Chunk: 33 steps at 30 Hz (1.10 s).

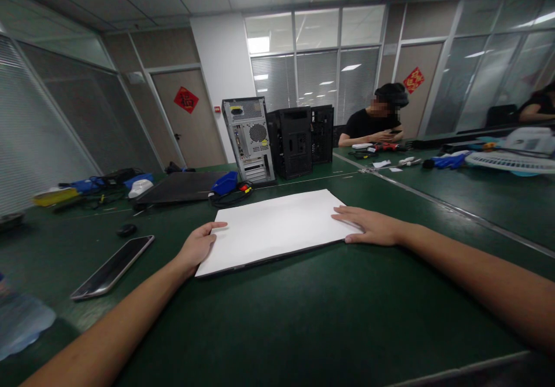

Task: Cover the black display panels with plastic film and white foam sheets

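A flat rectangular white panel (269, 231) with a dark near edge is located between the hands, over a dark green surface (277, 329); whether its underside is fully supported cannot be told. The hands are set well apart. The panel's left edge is held by the left hand (197, 248), the thumb being laid across the top face. The right end is covered by the outstretched fingers of the right hand (370, 225). A silver-rimmed dark smartphone (113, 268) is noted left of the left hand, with a small rounded black object (126, 230) beyond it. Beyond both hands, a grey metal computer tower (249, 138) is observed upright beside two black computer cases (290, 144).
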Tool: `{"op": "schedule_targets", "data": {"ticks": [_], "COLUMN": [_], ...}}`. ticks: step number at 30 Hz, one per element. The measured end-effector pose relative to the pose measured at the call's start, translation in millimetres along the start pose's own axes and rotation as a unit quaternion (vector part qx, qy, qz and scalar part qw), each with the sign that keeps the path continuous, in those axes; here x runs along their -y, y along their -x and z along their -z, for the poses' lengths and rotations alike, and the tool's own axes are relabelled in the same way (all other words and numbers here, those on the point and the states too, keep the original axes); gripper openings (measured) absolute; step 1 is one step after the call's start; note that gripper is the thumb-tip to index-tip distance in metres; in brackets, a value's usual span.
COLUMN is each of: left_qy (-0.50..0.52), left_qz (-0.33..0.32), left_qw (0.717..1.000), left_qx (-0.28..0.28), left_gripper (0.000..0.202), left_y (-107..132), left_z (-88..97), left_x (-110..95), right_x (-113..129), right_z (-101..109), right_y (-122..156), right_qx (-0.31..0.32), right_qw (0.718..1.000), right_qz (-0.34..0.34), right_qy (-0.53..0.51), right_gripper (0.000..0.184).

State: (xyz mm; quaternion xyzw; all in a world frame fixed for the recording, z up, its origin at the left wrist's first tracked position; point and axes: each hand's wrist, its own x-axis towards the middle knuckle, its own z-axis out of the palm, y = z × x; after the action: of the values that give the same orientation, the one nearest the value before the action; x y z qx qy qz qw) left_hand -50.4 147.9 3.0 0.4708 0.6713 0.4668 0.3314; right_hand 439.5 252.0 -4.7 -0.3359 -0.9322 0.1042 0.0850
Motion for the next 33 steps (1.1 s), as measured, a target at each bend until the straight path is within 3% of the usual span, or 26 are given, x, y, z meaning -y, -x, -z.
{"op": "schedule_targets", "data": {"ticks": [33], "left_qy": [-0.015], "left_qz": [0.009], "left_qw": [1.000], "left_qx": [-0.014], "left_gripper": [0.049], "left_y": [6.0], "left_z": [-1.7], "left_x": [-8.5], "right_x": [4.2], "right_z": [3.2], "right_y": [-0.1], "right_qx": [-0.002], "right_qw": [1.000], "right_qz": [-0.006], "right_qy": [0.001], "right_gripper": [0.079]}}
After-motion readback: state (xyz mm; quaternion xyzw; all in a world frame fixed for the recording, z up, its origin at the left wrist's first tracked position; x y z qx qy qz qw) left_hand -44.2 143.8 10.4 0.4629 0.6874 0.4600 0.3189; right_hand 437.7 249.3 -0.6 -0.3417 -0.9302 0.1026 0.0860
